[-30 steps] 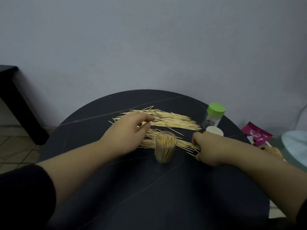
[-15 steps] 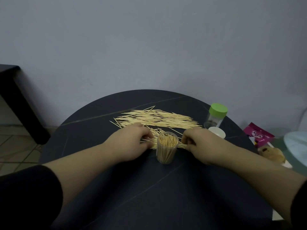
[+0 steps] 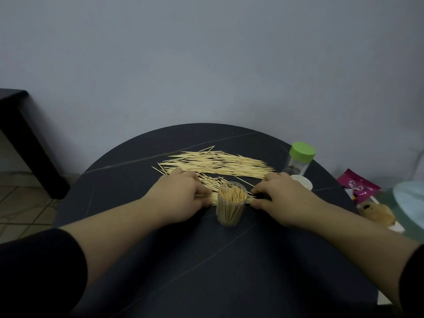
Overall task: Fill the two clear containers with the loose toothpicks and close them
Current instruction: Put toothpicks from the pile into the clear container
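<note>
I see a round, dark, matte table (image 3: 206,260) with thin pale veins. Slim, pointed wooden loose toothpicks (image 3: 220,162) lie fanned across its far half. Near them stands an open clear cylinder (image 3: 231,206), packed upright with sticks. At far right is a second clear container (image 3: 298,161) with a green cap, and a white lid (image 3: 302,181) lies beside it. My left hand (image 3: 181,196) and right hand (image 3: 282,198) curl round opposite ends of a small bundle just behind the cylinder. A second ago they were spread wider; now they flank it closely.
</note>
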